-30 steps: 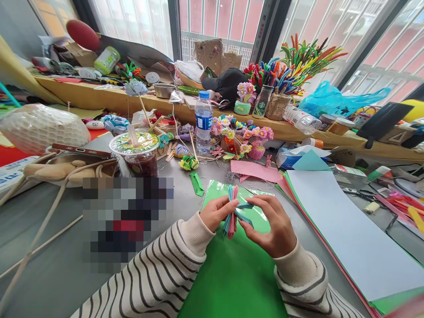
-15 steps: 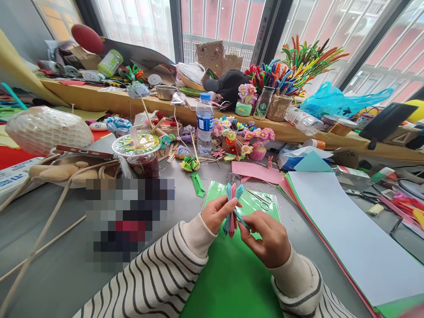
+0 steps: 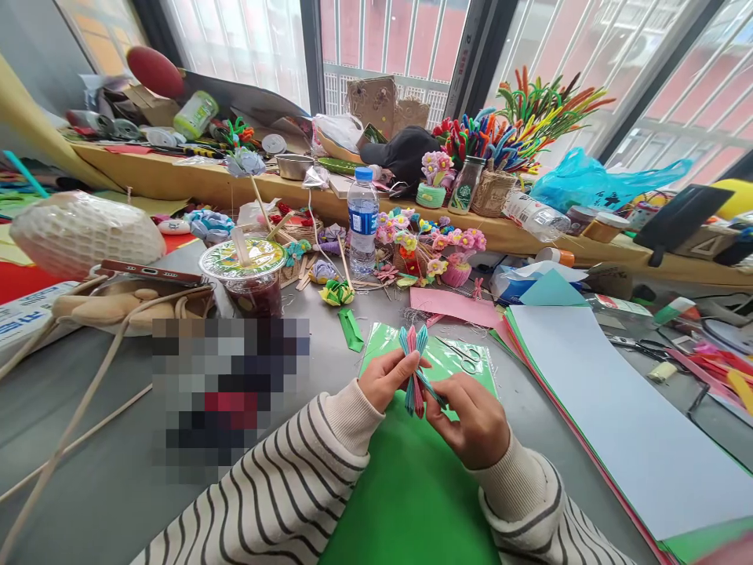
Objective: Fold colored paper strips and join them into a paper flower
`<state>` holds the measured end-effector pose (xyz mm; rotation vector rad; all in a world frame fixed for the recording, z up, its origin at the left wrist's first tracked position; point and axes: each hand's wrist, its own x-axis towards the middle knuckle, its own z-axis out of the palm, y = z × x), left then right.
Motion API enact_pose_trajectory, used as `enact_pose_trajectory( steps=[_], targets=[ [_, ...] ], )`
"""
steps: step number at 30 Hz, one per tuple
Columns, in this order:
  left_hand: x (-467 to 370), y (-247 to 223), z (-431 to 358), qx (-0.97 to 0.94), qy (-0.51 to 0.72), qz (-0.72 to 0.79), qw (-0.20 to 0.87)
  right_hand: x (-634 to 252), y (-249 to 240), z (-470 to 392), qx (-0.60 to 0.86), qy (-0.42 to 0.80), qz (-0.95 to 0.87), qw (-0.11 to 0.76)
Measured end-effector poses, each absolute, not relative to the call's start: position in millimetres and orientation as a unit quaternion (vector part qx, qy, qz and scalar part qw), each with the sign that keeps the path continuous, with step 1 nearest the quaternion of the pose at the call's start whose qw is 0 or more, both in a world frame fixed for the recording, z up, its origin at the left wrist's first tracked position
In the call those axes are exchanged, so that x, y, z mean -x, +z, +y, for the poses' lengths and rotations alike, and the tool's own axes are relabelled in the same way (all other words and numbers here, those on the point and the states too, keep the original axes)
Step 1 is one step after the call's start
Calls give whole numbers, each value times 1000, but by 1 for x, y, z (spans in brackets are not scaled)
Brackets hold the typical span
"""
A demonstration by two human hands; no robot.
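Observation:
Between both hands is a pleated paper piece (image 3: 418, 392) in pink and light blue, its folds fanning out above and below a pinched middle. My left hand (image 3: 388, 378) grips that middle, thumb across the front. With thumb and fingertips, my right hand (image 3: 471, 416) pinches one blue fold at the lower right of the piece. Both hands are held over a green sheet (image 3: 405, 502). Just beyond them, a small pair of scissors (image 3: 464, 357) lies on the green sheet's glossy far part.
White and coloured paper sheets (image 3: 623, 408) are stacked at the right. A lidded drink cup (image 3: 252, 290) and a water bottle (image 3: 363, 224) stand farther back, near paper and crocheted flowers (image 3: 435, 243). Cords (image 3: 88, 408) run across the left side.
The pleated paper piece has turned slightly in my hands, its lower folds shifting a little to the right. Both hands keep nearly the same grip.

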<state>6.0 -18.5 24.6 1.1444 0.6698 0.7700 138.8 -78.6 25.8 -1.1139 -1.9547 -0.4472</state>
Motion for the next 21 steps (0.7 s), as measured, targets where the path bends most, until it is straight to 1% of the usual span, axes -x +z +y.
enact_pose_trajectory(
  steps=[3,12,21],
  targets=[
    [-5,26,-18,-512,340,306,727,-141,28,-79,451,-174,-766,424],
    [-3,28,-20,-551,354,363,663,-137,29,-79,430,-228,-775,402],
    [-4,26,-21,-532,358,375,669,-134,31,-77,407,-265,-785,383]
  ],
)
